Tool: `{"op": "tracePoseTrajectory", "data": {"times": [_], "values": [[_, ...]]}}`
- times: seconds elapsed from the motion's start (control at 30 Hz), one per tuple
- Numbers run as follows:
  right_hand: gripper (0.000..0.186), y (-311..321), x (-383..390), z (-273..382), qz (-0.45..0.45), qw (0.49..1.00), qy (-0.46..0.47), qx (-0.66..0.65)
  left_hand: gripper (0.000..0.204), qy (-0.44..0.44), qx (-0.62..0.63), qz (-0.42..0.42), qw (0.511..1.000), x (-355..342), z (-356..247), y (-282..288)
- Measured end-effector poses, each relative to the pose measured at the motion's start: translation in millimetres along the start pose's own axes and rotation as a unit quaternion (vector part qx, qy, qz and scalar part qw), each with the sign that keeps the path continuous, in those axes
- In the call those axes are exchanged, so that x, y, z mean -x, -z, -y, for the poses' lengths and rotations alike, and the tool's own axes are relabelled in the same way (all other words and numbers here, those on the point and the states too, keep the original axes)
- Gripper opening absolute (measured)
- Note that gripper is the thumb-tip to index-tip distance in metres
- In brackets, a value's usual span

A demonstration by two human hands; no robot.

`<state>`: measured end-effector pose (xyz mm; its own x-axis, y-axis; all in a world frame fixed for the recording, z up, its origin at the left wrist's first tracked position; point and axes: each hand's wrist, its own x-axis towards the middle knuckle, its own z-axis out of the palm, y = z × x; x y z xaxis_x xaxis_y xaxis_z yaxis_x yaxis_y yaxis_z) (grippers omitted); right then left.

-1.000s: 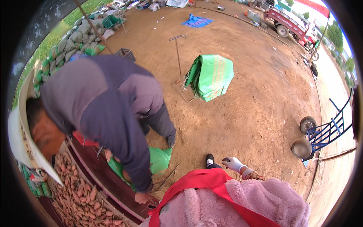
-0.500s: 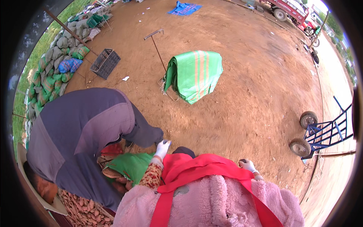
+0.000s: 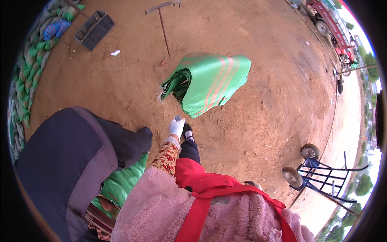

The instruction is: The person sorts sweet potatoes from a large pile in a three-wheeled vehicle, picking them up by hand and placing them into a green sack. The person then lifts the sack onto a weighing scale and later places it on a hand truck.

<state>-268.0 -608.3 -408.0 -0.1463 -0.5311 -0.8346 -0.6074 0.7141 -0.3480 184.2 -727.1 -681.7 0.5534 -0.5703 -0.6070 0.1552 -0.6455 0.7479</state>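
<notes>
The folded stack of green sacks point(image 3: 217, 82) lay arched on the dirt ground point(image 3: 274, 105), well in from its right edge along the pale road point(image 3: 342, 125), probably doubled over so its layers stayed together beside the metal stand point(image 3: 164, 34). The gloved left hand point(image 3: 176, 127) was stretched out near the stack but apart, its grip too unclear to tell; the right hand point(image 3: 254, 185), mostly hidden behind the red apron point(image 3: 225, 189), could not be judged either.
</notes>
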Motion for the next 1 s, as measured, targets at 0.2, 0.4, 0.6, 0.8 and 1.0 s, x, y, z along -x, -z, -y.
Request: {"op": "tracePoseTrajectory", "data": {"times": [0.2,0.4,0.6,0.8,1.0], "values": [[0.034,-6,-37,103,0.065,0.993,-0.031,-0.091,0.029,-0.093,-0.013,-0.111,0.989,-33,-31,-21],[0.039,-18,-75,195,0.111,0.980,0.107,0.126,0.022,0.014,-0.073,-0.081,0.994,16,-62,-15],[0.045,-60,-125,280,0.130,0.883,0.344,0.292,0.019,-0.081,-0.038,-0.024,0.996,98,-97,-37],[0.034,-82,-152,308,0.150,0.869,0.404,0.244,0.017,0.007,0.158,0.056,0.986,160,-150,-66],[0.011,-43,-183,323,0.349,0.900,0.260,0.024,0.024,0.022,0.317,0.035,0.948,177,-170,-86]]}}
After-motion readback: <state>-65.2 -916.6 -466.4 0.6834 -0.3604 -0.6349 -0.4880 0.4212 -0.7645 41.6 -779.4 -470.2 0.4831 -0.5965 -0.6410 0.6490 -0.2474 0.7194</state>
